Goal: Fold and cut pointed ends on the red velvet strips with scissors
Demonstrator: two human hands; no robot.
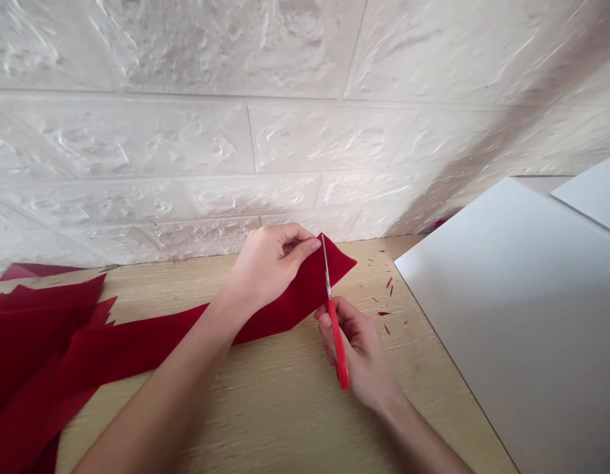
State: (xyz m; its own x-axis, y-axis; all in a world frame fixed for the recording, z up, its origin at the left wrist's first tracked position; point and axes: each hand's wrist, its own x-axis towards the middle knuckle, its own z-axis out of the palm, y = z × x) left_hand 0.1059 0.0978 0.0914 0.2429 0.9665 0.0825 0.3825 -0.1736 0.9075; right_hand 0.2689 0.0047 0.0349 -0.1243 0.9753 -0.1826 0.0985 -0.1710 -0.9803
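Observation:
A long strip of dark red fabric (270, 319) stretches across the wooden surface from the left. My left hand (272, 263) pinches its upper edge near the pointed right end. In my right hand (356, 349) is a pair of scissors (340, 349) with red handles, my fingers closed around them. The metal blades point away from me and lie across the fabric close to its tip, just right of my left fingertips. Whether the blades are parted I cannot tell. Part of the strip is hidden under my left forearm.
More red fabric (33, 342) lies heaped at the left. Small red scraps (383, 314) are scattered right of the scissors. A large white panel (522, 296) stands over the right side, and a white brick-patterned wall (305, 138) borders the wooden surface (265, 408) at the back.

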